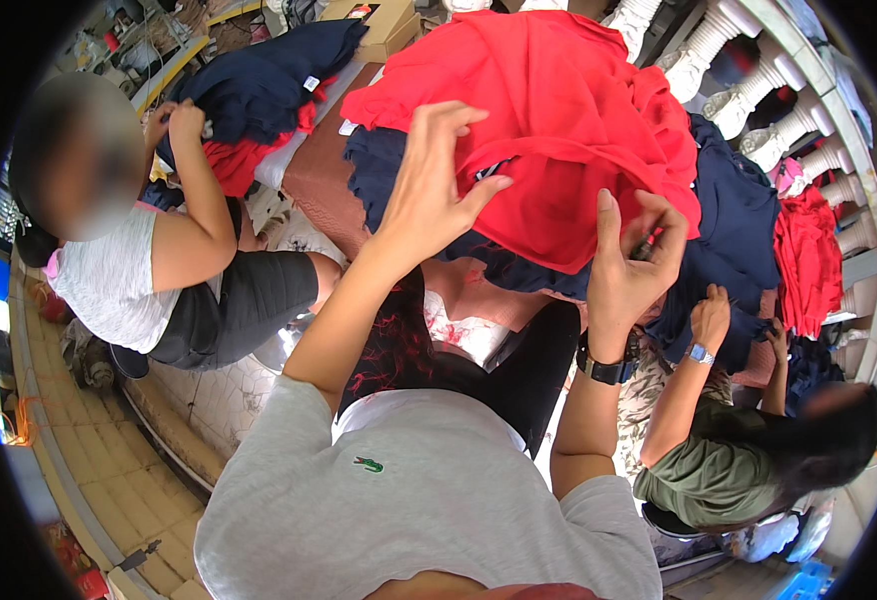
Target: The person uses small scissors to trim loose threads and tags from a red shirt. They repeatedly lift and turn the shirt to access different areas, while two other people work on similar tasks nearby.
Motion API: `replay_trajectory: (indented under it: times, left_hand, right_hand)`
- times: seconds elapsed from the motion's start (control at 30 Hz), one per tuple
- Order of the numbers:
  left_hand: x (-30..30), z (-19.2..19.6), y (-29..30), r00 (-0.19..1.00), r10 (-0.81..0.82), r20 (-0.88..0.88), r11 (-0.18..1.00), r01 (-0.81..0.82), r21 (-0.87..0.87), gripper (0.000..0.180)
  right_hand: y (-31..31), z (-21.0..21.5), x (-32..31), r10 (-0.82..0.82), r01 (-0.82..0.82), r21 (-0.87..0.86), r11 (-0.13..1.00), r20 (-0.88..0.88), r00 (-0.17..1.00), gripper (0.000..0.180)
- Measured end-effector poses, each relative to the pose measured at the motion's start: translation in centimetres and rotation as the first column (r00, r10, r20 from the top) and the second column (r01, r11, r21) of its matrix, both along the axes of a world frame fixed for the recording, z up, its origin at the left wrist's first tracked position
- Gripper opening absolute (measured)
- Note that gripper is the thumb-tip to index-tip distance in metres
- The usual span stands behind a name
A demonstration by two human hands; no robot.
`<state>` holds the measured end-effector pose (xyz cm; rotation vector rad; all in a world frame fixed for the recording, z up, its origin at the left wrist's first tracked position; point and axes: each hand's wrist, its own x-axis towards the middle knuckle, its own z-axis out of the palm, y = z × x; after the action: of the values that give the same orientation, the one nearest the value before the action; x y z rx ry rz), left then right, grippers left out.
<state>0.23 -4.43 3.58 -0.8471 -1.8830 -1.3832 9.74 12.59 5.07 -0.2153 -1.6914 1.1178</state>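
Note:
A large red garment [559, 110] lies spread over a pile of dark navy clothes [729, 230] on a brown padded table [324, 170]. My left hand [429, 175] hovers with fingers apart at the red garment's left edge, touching or almost touching the cloth. My right hand [634, 255], with a black watch on the wrist, pinches the lower right edge of the red garment together with a small dark object that I cannot make out.
A person in a white shirt [119, 280] sits at the left, hands on a navy and red clothes pile [259, 90]. A person in an olive top [719, 470] at the lower right reaches into the navy clothes. White balusters [759, 90] run along the right. Yellow brick floor [89, 460] at the left.

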Motion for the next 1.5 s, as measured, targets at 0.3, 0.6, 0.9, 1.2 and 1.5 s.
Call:
replay_trajectory:
  times: [0.3, 0.6, 0.9, 1.2, 1.5]
  left_hand:
    - [1.1, -0.3, -0.8, 0.902, -0.424, 0.085, 0.897, 0.431, -0.102, 0.016]
    - [-3.4, 1.4, 1.1, 0.998, -0.068, -0.003, 0.995, 0.068, -0.07, 0.025]
    - [-6.9, 1.6, -1.5, 0.991, -0.081, -0.107, 0.995, 0.075, -0.064, 0.014]
    - [-7.0, 0.5, -3.3, 0.681, -0.554, 0.479, 0.833, 0.457, 0.313, 0.005]
    - [-6.6, 0.3, -2.6, 0.557, -0.683, 0.473, 0.723, 0.421, 0.548, 0.008]
  right_hand:
    - [6.0, -2.6, 1.3, -0.208, 0.193, 0.125, 0.973, 0.126, 0.97, 0.014]
    - [-1.2, 2.7, 2.7, 0.017, -0.033, 0.29, 0.956, 0.056, 0.998, 0.025]
    - [1.4, -0.6, -2.7, 0.145, -0.232, 0.368, 0.901, 0.249, 0.957, 0.013]
    - [-3.6, 5.6, -0.7, 0.391, -0.439, 0.1, 0.893, 0.313, 0.866, 0.014]
    - [-3.1, 4.6, -7.2, 0.878, -0.591, -0.649, 0.479, 0.37, 0.305, 0.054]
